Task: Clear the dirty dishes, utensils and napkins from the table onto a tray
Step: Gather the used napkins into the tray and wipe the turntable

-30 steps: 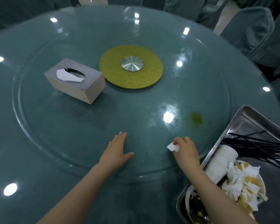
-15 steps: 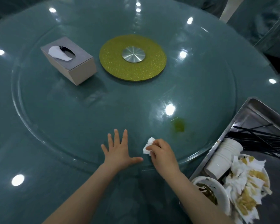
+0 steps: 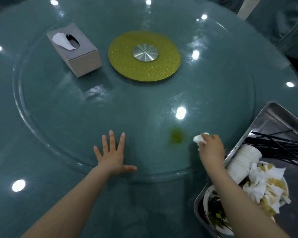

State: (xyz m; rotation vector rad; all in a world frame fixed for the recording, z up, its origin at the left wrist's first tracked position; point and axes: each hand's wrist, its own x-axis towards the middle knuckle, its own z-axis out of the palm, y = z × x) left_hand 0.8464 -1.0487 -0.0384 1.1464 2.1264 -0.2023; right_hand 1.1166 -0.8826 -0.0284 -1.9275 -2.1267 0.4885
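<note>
My right hand (image 3: pixel 212 148) grips a crumpled white napkin (image 3: pixel 199 139) on the glass turntable, just right of a green smear (image 3: pixel 176 137). Flat on the glass to the left lies my left hand (image 3: pixel 113 154) with its fingers spread. A steel tray (image 3: pixel 272 114) stands at the lower right. It holds stacked white cups (image 3: pixel 243 162), black chopsticks (image 3: pixel 279 146), soiled napkins (image 3: pixel 265 182) heaped on a plate, and a dirty bowl (image 3: pixel 213 208) partly hidden by my right forearm.
A grey tissue box (image 3: pixel 76 50) sits at the far left of the round glass turntable (image 3: pixel 76 103). A gold disc with a metal hub (image 3: pixel 144 55) marks the centre. Covered chairs (image 3: pixel 282 23) stand beyond the table's far right edge.
My right hand carried the napkin left beside my left hand, then back right past the green smear. The turntable rotated, swinging the tissue box. My left hand spread its fingers.
</note>
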